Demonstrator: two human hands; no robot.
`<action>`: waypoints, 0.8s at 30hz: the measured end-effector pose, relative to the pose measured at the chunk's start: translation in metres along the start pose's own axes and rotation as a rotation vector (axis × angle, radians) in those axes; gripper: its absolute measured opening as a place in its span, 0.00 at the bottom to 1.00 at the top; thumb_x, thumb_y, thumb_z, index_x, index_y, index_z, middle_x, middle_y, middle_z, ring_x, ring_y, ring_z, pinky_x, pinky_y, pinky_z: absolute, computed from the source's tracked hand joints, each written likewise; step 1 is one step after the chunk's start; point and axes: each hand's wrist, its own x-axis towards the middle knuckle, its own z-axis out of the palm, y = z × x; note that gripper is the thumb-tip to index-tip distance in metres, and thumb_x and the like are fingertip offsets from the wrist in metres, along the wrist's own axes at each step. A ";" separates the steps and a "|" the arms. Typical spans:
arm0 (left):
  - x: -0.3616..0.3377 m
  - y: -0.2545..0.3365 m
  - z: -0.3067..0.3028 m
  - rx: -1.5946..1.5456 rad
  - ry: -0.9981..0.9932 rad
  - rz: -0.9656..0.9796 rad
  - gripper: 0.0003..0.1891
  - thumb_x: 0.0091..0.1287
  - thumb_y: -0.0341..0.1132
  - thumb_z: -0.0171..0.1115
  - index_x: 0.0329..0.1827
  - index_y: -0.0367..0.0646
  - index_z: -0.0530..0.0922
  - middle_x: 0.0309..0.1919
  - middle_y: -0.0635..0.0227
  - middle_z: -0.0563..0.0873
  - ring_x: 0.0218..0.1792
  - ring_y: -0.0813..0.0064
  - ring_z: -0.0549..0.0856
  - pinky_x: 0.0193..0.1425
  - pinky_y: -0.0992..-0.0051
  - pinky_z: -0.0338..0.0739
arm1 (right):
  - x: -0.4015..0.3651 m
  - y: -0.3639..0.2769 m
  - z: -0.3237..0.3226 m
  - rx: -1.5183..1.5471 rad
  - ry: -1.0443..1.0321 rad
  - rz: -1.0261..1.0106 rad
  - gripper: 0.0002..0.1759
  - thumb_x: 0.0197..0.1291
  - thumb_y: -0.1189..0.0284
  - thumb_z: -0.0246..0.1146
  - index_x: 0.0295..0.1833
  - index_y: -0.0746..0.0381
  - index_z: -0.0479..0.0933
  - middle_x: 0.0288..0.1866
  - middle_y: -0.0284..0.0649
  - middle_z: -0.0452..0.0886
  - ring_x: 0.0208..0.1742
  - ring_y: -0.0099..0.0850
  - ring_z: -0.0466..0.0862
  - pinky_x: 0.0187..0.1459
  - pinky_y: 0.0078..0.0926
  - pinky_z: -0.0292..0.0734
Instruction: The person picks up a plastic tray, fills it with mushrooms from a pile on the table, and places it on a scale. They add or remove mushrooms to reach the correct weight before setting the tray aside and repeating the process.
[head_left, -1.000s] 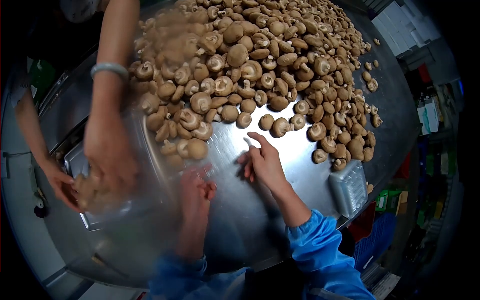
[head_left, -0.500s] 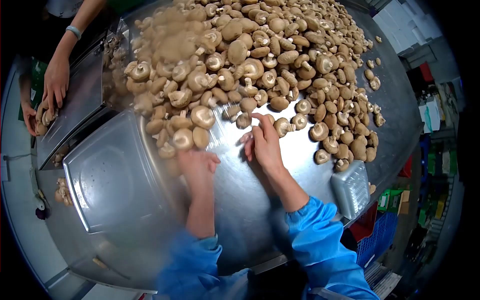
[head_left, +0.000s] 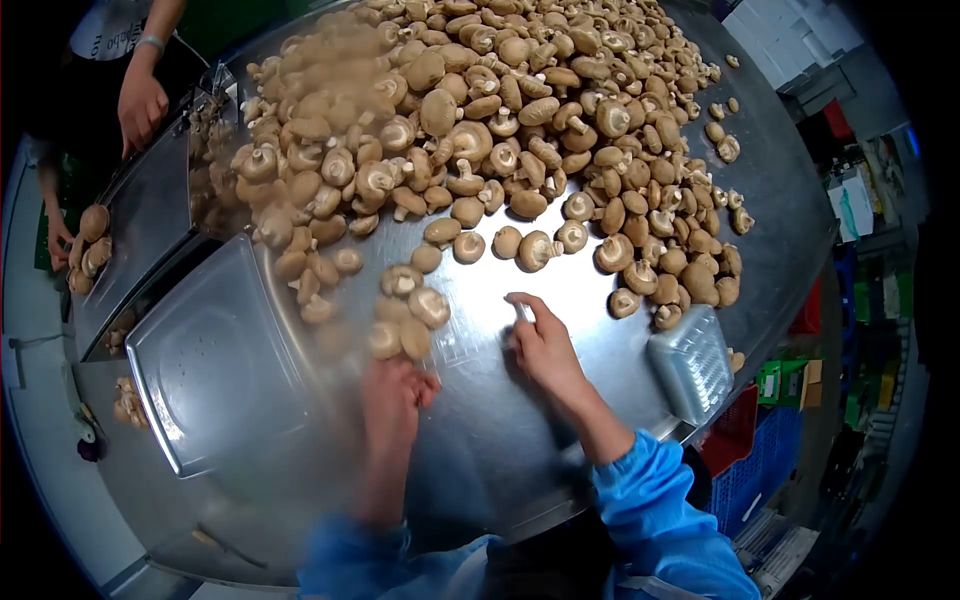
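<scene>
Beside clustered mushrooms [head_left: 410,312] (brown-capped) is the left hand [head_left: 396,398].

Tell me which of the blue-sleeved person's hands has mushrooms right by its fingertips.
The left hand: a small mushroom cluster lies right by it, while a stretch of metal table separates the right hand from its nearest mushrooms.

Tbl [head_left: 480,440] is glossy metal, mushrms [head_left: 470,140] matt, trays [head_left: 692,366] shiny plastic.

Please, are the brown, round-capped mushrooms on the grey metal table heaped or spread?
Mostly heaped: the mushrooms overlap; a few lie apart.
</scene>
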 end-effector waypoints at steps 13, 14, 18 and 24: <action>0.149 0.044 0.051 0.220 0.181 0.347 0.25 0.68 0.18 0.35 0.69 0.38 0.63 0.44 0.55 0.81 0.17 0.74 0.76 0.14 0.79 0.63 | 0.144 -0.049 0.048 -0.008 0.268 -0.395 0.17 0.71 0.74 0.45 0.63 0.64 0.66 0.25 0.44 0.79 0.22 0.29 0.78 0.26 0.29 0.75; 0.145 0.039 0.045 0.226 0.168 0.367 0.27 0.67 0.16 0.35 0.70 0.37 0.61 0.45 0.54 0.80 0.17 0.73 0.77 0.14 0.79 0.63 | 0.133 -0.051 0.048 0.168 0.155 -0.244 0.18 0.72 0.74 0.45 0.64 0.63 0.66 0.24 0.42 0.78 0.21 0.27 0.78 0.26 0.27 0.75; 0.113 0.026 0.041 0.234 0.125 0.386 0.31 0.64 0.14 0.35 0.72 0.40 0.59 0.53 0.51 0.78 0.19 0.69 0.80 0.15 0.79 0.65 | 0.092 -0.049 0.038 0.416 0.132 -0.047 0.21 0.74 0.73 0.43 0.70 0.58 0.63 0.26 0.38 0.76 0.20 0.22 0.74 0.22 0.22 0.74; 0.065 0.017 0.035 0.216 0.019 0.367 0.31 0.65 0.16 0.41 0.74 0.41 0.56 0.59 0.48 0.75 0.21 0.69 0.82 0.16 0.82 0.67 | 0.039 -0.039 0.018 0.404 0.149 -0.153 0.24 0.74 0.74 0.42 0.73 0.60 0.60 0.30 0.35 0.76 0.23 0.20 0.73 0.24 0.20 0.74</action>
